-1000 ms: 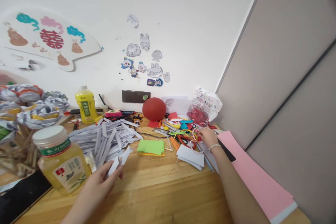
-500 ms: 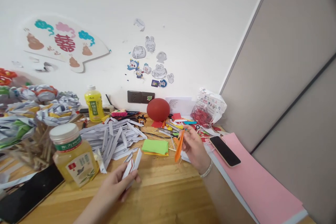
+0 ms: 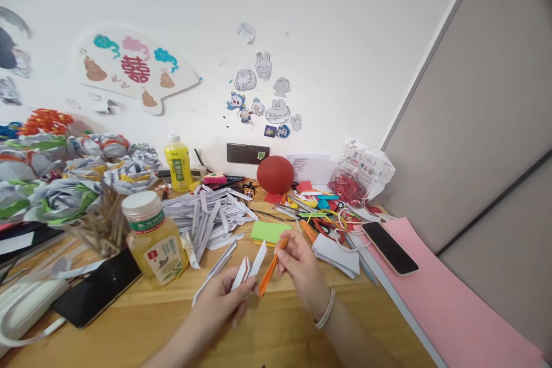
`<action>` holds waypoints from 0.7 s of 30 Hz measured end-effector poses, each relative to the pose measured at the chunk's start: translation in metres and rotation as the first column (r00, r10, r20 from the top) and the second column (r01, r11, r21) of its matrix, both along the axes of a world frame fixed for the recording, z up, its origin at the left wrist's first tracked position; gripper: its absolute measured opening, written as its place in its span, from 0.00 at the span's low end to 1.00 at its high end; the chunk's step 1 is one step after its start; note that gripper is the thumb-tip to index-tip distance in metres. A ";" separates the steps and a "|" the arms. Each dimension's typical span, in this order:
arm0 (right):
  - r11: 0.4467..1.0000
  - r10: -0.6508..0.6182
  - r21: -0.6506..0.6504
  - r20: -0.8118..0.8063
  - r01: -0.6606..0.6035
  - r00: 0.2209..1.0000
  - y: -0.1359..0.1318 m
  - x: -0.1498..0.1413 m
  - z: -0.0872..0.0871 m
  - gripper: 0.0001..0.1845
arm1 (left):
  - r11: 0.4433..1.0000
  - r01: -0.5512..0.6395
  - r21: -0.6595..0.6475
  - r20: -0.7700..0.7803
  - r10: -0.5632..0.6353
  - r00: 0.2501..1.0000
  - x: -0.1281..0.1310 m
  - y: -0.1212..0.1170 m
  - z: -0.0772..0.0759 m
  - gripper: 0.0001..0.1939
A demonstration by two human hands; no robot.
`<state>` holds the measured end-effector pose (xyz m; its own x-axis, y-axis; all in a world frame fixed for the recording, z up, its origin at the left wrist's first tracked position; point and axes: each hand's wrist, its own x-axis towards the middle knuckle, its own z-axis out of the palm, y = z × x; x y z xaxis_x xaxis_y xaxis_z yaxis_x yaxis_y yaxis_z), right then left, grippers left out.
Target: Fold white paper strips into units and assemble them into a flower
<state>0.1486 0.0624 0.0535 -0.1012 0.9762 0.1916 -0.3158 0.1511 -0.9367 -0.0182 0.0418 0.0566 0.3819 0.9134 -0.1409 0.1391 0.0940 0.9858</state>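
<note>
My left hand (image 3: 228, 299) is closed on folded white paper strips (image 3: 242, 273), one of them showing a reddish line, pinched between thumb and fingers. Close by on the right, my right hand (image 3: 301, 269) pinches a folded orange paper strip (image 3: 271, 271) by its upper end; the strip slants down toward the left hand. Behind the hands lies a stack of green paper (image 3: 266, 232) on the wooden table (image 3: 276, 333). A heap of folded white strips (image 3: 211, 215) spreads out further left. White paper pieces (image 3: 336, 254) rest to the right of my right hand.
Left stand a jar of yellow drink (image 3: 153, 241), a yellow bottle (image 3: 178, 167) and paper flowers (image 3: 64, 201) on sticks. A dark phone (image 3: 97, 287) lies beside the jar. Behind is a red balloon (image 3: 276, 175). Another phone (image 3: 390, 247) lies on pink paper (image 3: 457, 293) at right.
My right hand has brought the orange strip left and down, close to the white strips in my left hand. The camera view has turned slightly left.
</note>
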 end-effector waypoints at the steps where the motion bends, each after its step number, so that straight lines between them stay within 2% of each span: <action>1: 0.999 -0.041 -0.002 0.023 0.041 0.999 -0.001 -0.004 -0.002 0.16 | 1.000 -0.001 0.006 0.001 0.001 1.000 0.001 -0.001 -0.001 0.25; 4: 0.994 -0.111 -0.013 0.066 0.112 0.992 -0.007 -0.017 -0.007 0.14 | 0.996 -0.069 0.063 -0.068 0.073 0.995 0.003 -0.004 -0.005 0.23; 7: 0.989 -0.148 -0.011 0.090 0.150 0.985 -0.012 -0.023 -0.009 0.13 | 0.965 -0.157 0.210 -0.187 0.197 0.962 0.002 -0.006 -0.006 0.17; 9: 0.988 -0.153 -0.017 0.130 0.156 0.980 -0.013 -0.022 -0.008 0.12 | 0.941 -0.166 0.294 -0.230 0.238 0.944 0.001 -0.008 -0.005 0.15; 12: 0.992 -0.121 0.008 0.320 0.125 0.940 -0.011 -0.012 -0.003 0.10 | 0.932 -0.144 0.333 -0.267 0.240 0.933 -0.001 -0.008 -0.002 0.14; 14: 0.994 -0.092 0.091 0.519 0.052 0.850 -0.009 -0.001 0.002 0.08 | 0.936 -0.122 0.331 -0.292 0.224 0.930 -0.002 -0.007 0.000 0.14; 16: 0.982 -0.047 0.162 0.701 -0.094 0.711 -0.007 0.009 0.007 0.06 | 0.940 -0.118 0.321 -0.291 0.216 0.932 -0.004 -0.005 0.000 0.14; 18: 0.970 -0.027 0.164 0.808 -0.181 0.588 -0.005 0.016 0.011 0.03 | 0.946 -0.150 0.287 -0.254 0.226 0.940 -0.005 -0.003 -0.001 0.17; 19: 0.970 -0.025 0.154 0.836 -0.190 0.549 -0.004 0.019 0.012 0.03 | 0.951 -0.176 0.254 -0.228 0.236 0.945 -0.006 -0.001 -0.003 0.19; 21: 0.975 -0.049 0.154 0.850 -0.159 0.524 -0.003 0.022 0.013 0.04 | 0.962 -0.221 0.158 -0.175 0.248 0.953 -0.008 0.003 -0.007 0.24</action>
<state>0.1708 0.0599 0.0664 -0.3681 0.9157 0.1610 0.5946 0.3650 -0.7164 -0.0262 0.0447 0.0501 0.1324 0.9894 -0.0598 0.3163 0.0151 0.9486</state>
